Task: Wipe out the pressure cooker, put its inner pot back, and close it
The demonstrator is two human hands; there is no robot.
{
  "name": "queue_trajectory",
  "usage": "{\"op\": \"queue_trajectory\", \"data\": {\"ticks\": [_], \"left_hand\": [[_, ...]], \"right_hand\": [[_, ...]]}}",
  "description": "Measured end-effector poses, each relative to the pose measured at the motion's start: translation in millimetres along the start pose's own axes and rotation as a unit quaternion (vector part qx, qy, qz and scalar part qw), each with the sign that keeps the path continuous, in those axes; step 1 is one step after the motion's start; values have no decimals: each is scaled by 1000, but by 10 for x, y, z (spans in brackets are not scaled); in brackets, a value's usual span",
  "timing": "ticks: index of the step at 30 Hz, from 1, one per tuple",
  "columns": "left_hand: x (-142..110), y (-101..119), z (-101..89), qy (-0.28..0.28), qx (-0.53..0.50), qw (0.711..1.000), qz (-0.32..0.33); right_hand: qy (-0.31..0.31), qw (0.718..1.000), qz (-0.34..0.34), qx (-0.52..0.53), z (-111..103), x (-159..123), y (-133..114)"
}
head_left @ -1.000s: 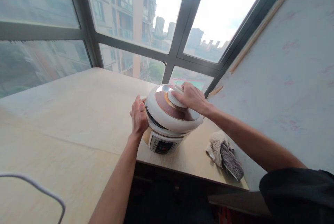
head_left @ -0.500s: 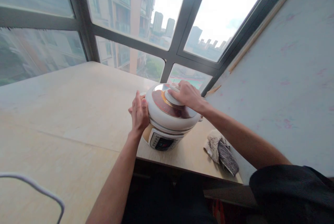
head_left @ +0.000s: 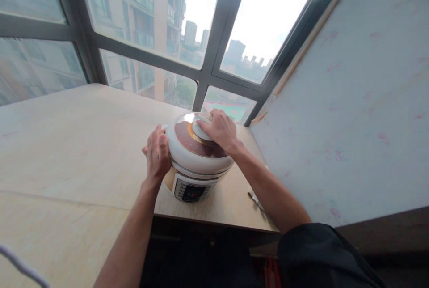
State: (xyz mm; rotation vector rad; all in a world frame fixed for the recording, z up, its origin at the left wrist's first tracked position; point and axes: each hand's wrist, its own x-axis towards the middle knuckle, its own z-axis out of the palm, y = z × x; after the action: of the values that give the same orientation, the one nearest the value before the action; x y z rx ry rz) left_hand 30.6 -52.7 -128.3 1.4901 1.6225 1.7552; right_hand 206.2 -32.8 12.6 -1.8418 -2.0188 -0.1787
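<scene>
A white electric pressure cooker with a brown-and-gold lid top stands near the front edge of a pale wooden surface. Its control panel faces me. On top, my right hand is closed round the white lid handle, with the thumb on the near side. My left hand lies against the cooker's left side, its fingers wrapped about the side handle, which is mostly covered. The lid sits on the body.
Behind the cooker rise framed windows, and a papered wall stands to the right. A small dark-edged item lies partly behind my right forearm. At lower left runs a grey cable. The wooden surface extends left.
The view has swung right, so cooker and hands appear farther left. Both hands keep their places on the cooker. The cloth at right is now mostly hidden by my right forearm.
</scene>
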Motion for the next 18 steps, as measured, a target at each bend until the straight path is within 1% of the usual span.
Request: {"op": "queue_trajectory", "data": {"ticks": [6, 9, 12, 15, 18], "left_hand": [[12, -19, -17, -2, 13, 1000, -6], [12, -20, -25, -5, 17, 1000, -12], [16, -22, -25, -5, 16, 1000, -14], [26, -28, -21, 6, 8, 1000, -5], [34, -41, -18, 16, -1, 1000, 13]], "right_hand": [[3, 1000, 4, 26, -5, -43, 6], [10, 999, -5, 43, 3, -47, 26], [3, 999, -19, 46, -2, -33, 49], [-10, 999, -36, 39, -15, -14, 70], [-9, 998, -48, 29, -20, -7, 80]]}}
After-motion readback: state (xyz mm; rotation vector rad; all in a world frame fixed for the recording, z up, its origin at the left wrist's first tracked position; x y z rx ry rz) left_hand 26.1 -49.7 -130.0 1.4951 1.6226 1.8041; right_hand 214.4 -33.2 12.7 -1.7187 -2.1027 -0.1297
